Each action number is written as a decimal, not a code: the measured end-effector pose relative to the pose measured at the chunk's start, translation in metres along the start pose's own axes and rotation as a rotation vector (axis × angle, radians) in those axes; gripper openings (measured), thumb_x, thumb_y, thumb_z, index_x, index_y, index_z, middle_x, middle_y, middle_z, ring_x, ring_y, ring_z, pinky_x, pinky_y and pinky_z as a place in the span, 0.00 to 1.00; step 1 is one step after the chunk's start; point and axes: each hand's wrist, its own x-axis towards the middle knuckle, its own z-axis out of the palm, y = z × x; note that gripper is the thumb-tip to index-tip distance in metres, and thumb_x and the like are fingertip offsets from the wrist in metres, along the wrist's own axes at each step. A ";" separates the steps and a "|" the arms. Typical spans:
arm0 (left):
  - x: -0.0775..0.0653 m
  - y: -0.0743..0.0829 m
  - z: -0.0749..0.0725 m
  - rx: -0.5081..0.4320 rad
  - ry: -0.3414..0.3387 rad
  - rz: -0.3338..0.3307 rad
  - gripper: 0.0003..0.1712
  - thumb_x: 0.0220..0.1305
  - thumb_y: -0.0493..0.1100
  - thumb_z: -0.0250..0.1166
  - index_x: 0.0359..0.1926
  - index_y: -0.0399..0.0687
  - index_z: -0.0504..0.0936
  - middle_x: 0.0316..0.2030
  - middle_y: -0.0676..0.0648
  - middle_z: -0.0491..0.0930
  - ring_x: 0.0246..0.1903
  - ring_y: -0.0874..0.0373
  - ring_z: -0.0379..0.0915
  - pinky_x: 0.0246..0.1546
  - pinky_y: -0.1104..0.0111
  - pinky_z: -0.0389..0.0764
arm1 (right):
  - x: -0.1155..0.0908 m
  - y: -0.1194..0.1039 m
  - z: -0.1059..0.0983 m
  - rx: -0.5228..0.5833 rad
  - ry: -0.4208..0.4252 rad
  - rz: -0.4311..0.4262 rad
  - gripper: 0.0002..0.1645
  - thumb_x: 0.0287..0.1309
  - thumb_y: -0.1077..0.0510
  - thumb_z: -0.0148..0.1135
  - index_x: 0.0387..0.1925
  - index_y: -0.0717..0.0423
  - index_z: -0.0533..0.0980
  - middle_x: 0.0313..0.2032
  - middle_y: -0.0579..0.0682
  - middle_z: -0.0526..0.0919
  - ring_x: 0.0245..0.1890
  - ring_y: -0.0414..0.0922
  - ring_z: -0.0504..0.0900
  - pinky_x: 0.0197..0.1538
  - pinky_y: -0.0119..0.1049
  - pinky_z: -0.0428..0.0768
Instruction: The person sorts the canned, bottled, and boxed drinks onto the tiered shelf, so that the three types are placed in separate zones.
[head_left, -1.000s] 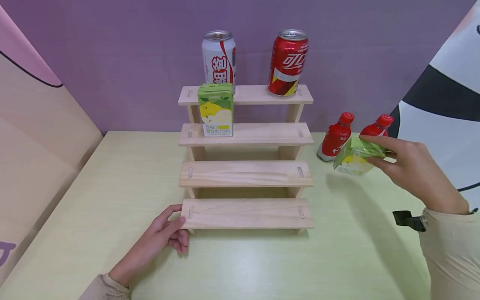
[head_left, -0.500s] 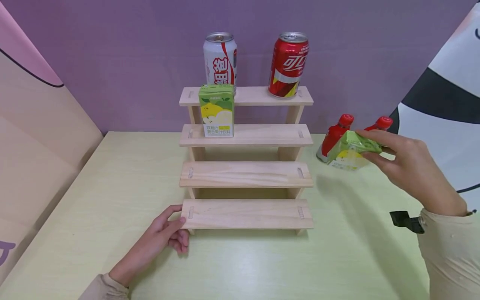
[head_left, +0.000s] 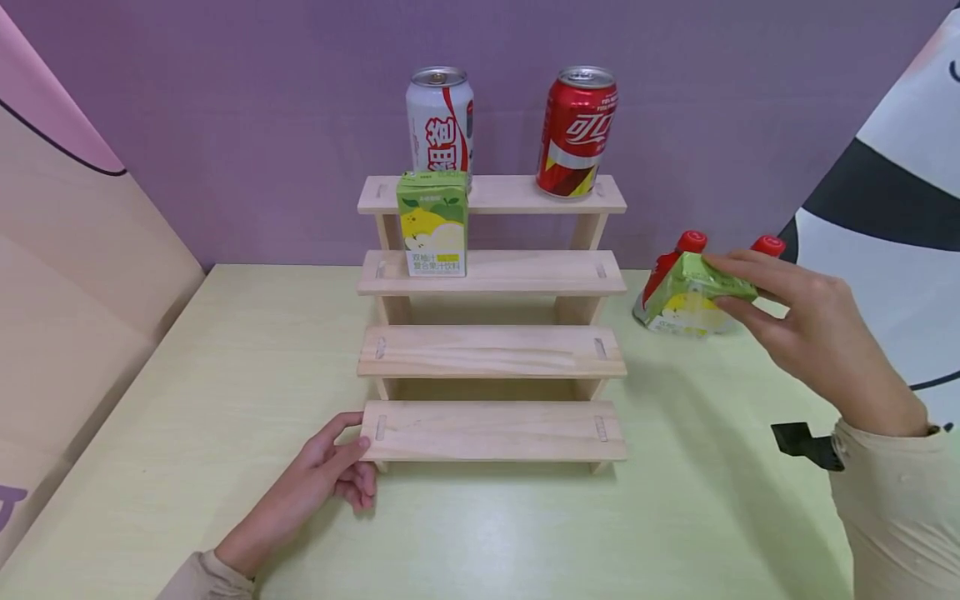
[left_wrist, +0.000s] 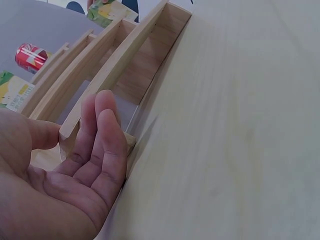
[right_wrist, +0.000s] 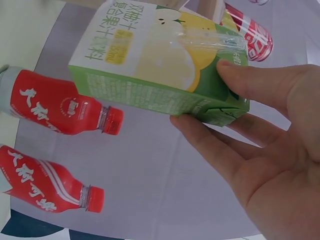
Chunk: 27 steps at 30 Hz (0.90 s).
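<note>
My right hand [head_left: 806,325] pinches a green and yellow juice box [head_left: 688,296] between thumb and fingers, holding it tilted in the air right of the wooden step shelf [head_left: 491,429]. In the right wrist view the thumb lies on the front of the juice box [right_wrist: 165,55], near its top end. My left hand [head_left: 326,467] grips the left end of the lowest step. In the left wrist view, the left hand [left_wrist: 75,175] has its thumb on one side of the board and its fingers on the other. A second juice box [head_left: 432,229] stands upright on the second step from the top.
A white can [head_left: 440,125] and a red cola can [head_left: 577,133] stand on the top step. Two red bottles [right_wrist: 60,102] stand behind the held juice box, partly hidden in the head view. A purple backdrop [head_left: 300,125] rises behind the table [head_left: 487,533].
My right hand has moved slightly left with the juice box, which covers more of the left bottle. The left hand stays on the lowest step.
</note>
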 end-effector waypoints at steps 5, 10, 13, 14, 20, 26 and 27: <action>-0.001 0.000 0.000 -0.004 -0.002 0.001 0.25 0.80 0.46 0.49 0.66 0.36 0.55 0.25 0.43 0.82 0.25 0.52 0.82 0.27 0.65 0.84 | 0.005 -0.007 -0.002 0.018 0.049 -0.039 0.40 0.42 0.78 0.75 0.59 0.52 0.80 0.52 0.54 0.83 0.42 0.18 0.72 0.43 0.11 0.67; -0.001 0.000 0.001 -0.001 0.006 -0.003 0.25 0.80 0.46 0.49 0.66 0.36 0.55 0.25 0.43 0.81 0.25 0.52 0.82 0.27 0.64 0.84 | 0.011 -0.013 -0.005 0.010 0.086 -0.066 0.40 0.42 0.79 0.74 0.59 0.53 0.80 0.51 0.54 0.83 0.37 0.22 0.71 0.36 0.17 0.65; 0.000 0.001 0.001 0.000 0.009 -0.006 0.25 0.79 0.47 0.49 0.66 0.36 0.55 0.25 0.42 0.81 0.25 0.52 0.82 0.27 0.64 0.84 | 0.013 -0.017 -0.008 0.003 0.097 -0.065 0.40 0.42 0.79 0.74 0.59 0.53 0.80 0.52 0.53 0.83 0.41 0.21 0.71 0.37 0.17 0.65; 0.000 0.001 0.001 0.000 0.008 -0.007 0.25 0.79 0.47 0.49 0.66 0.36 0.55 0.25 0.42 0.81 0.25 0.52 0.82 0.27 0.64 0.84 | 0.015 -0.019 -0.009 0.003 0.098 -0.064 0.39 0.43 0.79 0.73 0.59 0.54 0.80 0.52 0.53 0.83 0.41 0.21 0.71 0.37 0.17 0.65; 0.000 0.001 0.001 0.001 -0.003 0.002 0.25 0.80 0.46 0.49 0.66 0.36 0.55 0.25 0.44 0.82 0.24 0.53 0.82 0.27 0.65 0.84 | 0.023 -0.030 -0.014 0.025 0.123 -0.066 0.38 0.43 0.80 0.72 0.58 0.57 0.80 0.52 0.55 0.82 0.45 0.23 0.72 0.46 0.12 0.67; -0.001 0.002 0.000 -0.003 -0.009 0.000 0.25 0.80 0.46 0.48 0.67 0.36 0.54 0.26 0.44 0.81 0.25 0.53 0.82 0.27 0.65 0.84 | 0.032 -0.042 -0.018 0.041 0.154 -0.079 0.38 0.43 0.82 0.71 0.57 0.59 0.80 0.51 0.57 0.82 0.43 0.24 0.72 0.46 0.12 0.67; -0.001 0.002 0.000 -0.007 -0.010 -0.002 0.26 0.80 0.46 0.48 0.67 0.36 0.54 0.26 0.43 0.81 0.25 0.53 0.81 0.27 0.65 0.84 | 0.033 -0.044 -0.018 0.040 0.155 -0.081 0.37 0.43 0.82 0.71 0.58 0.58 0.80 0.51 0.57 0.82 0.43 0.24 0.72 0.46 0.12 0.67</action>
